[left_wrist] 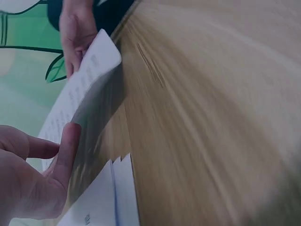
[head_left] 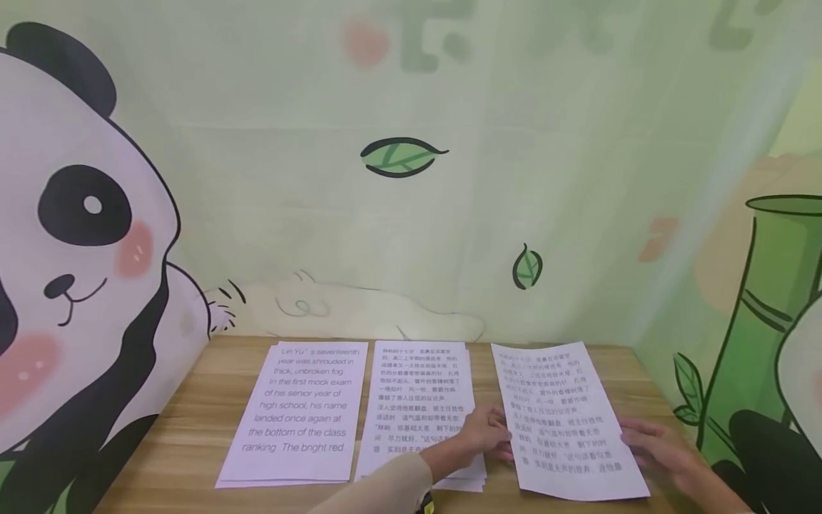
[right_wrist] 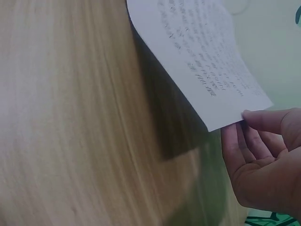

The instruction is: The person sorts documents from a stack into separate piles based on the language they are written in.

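Note:
A printed sheet of paper [head_left: 559, 421] with Chinese text is raised a little above the table at the right. My left hand [head_left: 484, 432] pinches its left edge, with thumb and finger on either side in the left wrist view. On the opposite edge, my right hand [head_left: 658, 450] grips the sheet; the right wrist view shows the thumb [right_wrist: 265, 120] on top and fingers underneath. The paper bows slightly and casts a shadow. Beside it, partly behind my left forearm, lies a stack of Chinese-text sheets [head_left: 411, 385] with uneven edges.
A stack of English-text sheets [head_left: 302, 407] lies at the left of the wooden table [head_left: 173, 428]. Behind the table hangs a pale green backdrop [head_left: 289, 178] with a panda, leaves and bamboo drawn on it.

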`<state>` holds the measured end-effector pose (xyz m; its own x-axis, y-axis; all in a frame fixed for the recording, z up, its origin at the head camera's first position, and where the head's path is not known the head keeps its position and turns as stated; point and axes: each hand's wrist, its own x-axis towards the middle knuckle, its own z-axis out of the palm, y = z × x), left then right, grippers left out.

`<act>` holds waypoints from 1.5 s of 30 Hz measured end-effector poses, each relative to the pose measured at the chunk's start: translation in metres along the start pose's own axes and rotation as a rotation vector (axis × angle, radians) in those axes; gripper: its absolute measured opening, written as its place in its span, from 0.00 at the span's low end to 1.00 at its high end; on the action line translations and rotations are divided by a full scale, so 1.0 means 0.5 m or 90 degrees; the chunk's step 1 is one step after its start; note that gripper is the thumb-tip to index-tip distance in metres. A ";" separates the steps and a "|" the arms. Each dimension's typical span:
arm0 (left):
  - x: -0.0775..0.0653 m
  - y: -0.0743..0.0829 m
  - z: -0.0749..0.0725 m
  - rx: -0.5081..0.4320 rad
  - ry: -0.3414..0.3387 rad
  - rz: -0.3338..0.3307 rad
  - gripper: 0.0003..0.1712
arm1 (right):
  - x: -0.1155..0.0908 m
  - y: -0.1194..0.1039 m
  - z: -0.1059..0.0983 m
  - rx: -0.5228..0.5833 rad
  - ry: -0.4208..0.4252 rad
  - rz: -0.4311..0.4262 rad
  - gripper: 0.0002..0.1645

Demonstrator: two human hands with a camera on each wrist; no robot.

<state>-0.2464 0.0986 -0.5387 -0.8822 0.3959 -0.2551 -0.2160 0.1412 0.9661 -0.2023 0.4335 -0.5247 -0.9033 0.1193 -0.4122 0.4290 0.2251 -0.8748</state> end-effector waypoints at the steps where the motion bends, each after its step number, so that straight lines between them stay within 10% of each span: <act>1: 0.000 -0.003 0.002 -0.010 -0.002 -0.009 0.22 | 0.002 0.002 0.002 -0.001 -0.002 0.008 0.35; 18: -0.014 0.002 -0.045 0.053 -0.072 -0.025 0.33 | 0.010 0.010 -0.016 -0.040 -0.089 -0.047 0.43; 24: -0.029 0.012 -0.110 0.039 -0.116 -0.019 0.31 | 0.007 0.022 -0.027 0.015 -0.099 -0.049 0.42; 38: -0.125 -0.012 -0.365 0.062 0.032 -0.001 0.29 | -0.029 -0.055 0.063 -0.082 -0.202 -0.111 0.37; 45: -0.168 -0.031 -0.439 0.113 0.103 -0.036 0.28 | -0.024 -0.075 0.147 -0.067 -0.267 -0.120 0.36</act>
<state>-0.2607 -0.1358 -0.5237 -0.9293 0.2350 -0.2848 -0.2022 0.3214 0.9251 -0.2082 0.3526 -0.5057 -0.8829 -0.3296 -0.3344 0.2358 0.3047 -0.9228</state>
